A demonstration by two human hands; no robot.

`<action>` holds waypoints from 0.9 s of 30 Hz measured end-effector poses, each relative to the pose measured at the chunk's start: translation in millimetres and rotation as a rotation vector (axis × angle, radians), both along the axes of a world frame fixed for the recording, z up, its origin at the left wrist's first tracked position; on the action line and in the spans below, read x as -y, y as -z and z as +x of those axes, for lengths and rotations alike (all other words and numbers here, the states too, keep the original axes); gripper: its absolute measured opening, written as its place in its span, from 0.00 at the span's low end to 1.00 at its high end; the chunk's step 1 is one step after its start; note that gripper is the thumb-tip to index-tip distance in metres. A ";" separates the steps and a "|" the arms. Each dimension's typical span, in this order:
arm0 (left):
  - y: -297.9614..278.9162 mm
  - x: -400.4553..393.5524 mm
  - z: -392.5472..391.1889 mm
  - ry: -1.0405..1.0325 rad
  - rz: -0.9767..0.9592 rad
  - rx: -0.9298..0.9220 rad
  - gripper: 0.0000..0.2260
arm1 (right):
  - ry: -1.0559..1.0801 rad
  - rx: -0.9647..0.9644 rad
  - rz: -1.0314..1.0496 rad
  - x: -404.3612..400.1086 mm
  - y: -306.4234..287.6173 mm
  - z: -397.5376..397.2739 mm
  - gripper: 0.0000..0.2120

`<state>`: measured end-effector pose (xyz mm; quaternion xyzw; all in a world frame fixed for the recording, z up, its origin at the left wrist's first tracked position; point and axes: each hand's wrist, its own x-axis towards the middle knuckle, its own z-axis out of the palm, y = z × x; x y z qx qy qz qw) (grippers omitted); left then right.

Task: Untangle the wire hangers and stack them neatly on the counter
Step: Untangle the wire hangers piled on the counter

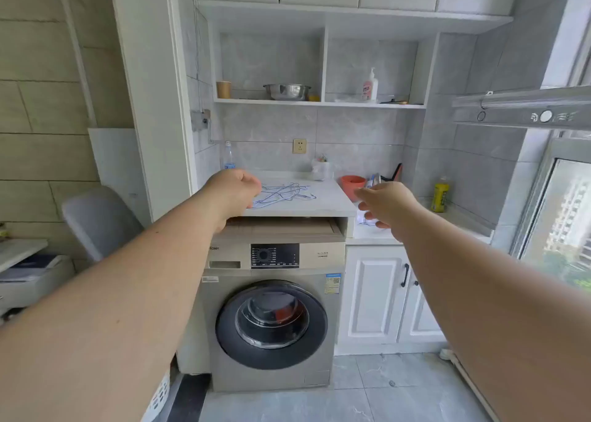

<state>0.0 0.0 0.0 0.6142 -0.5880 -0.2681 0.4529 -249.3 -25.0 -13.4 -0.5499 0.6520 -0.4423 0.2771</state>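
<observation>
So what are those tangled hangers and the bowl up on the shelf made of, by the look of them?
The hangers look like thin metal wire with a blue or purple coating, judging by their fine bent outlines; the picture is too coarse to confirm the coating. The bowl on the shelf looks like stainless steel: silvery, shiny, with bright reflections on its side.

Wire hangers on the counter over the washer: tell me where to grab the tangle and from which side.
Grip one wire at the pile's near-left edge, where the wire hangers lie flat on the counter and loose ends poke outward. Come from above and the left with the left hand, which is already beside that edge; a pinch with the fingers suits thin wire. The right hand could steady the far side.
</observation>
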 end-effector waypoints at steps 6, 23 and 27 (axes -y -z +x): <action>7.6 11.9 -8.4 -0.005 0.021 0.007 0.05 | -0.032 0.028 -0.035 2.5 2.6 -17.2 0.17; 58.6 63.7 -84.5 -0.049 0.068 0.005 0.04 | -0.146 -0.093 0.068 60.3 21.9 -86.1 0.21; 73.8 102.8 -69.8 -0.073 0.084 0.034 0.05 | -0.130 -0.207 0.046 99.5 35.0 -75.1 0.20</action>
